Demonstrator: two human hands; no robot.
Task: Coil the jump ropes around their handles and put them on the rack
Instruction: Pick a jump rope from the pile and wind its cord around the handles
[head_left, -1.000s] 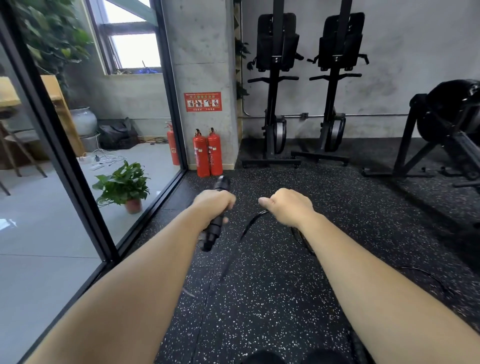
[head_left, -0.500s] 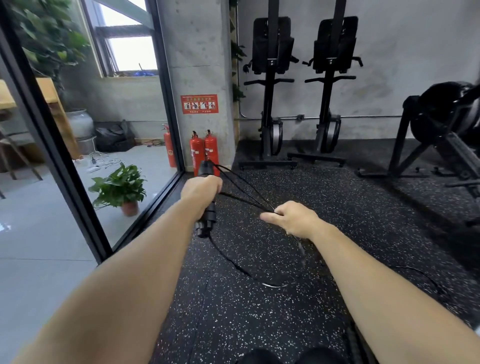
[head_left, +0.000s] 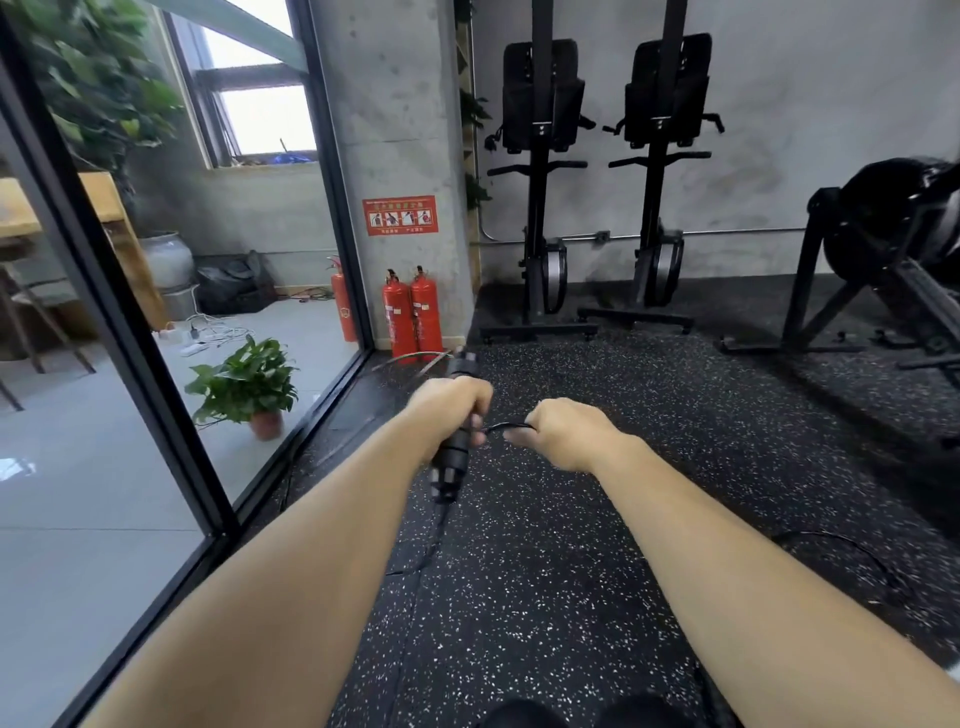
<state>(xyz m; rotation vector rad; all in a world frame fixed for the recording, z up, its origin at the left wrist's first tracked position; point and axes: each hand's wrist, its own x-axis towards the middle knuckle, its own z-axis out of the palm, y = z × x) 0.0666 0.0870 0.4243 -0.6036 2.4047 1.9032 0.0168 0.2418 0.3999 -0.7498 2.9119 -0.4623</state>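
Note:
My left hand (head_left: 451, 410) grips the black jump rope handles (head_left: 451, 470), held upright in front of me above the speckled floor. A thin black rope (head_left: 511, 427) runs from the handles to my right hand (head_left: 563, 434), which pinches it just to the right of them. More rope arcs off the top of the handles (head_left: 410, 357) to the left, blurred. Below the handles a strand hangs toward the floor. Another black rope (head_left: 852, 553) lies on the floor at the right. No rack for ropes is in view.
A glass wall with a black frame (head_left: 130, 332) runs along the left, a potted plant (head_left: 249, 384) behind it. Fire extinguishers (head_left: 413, 312) stand at the concrete pillar. Two upright rowing machines (head_left: 540, 208) and a bike-like machine (head_left: 893, 244) line the far wall.
My right hand has moved in close to the handles, carrying the rope. The loops that stretched between the hands are drawn tight, and a strand now swings off the handles' top to the left.

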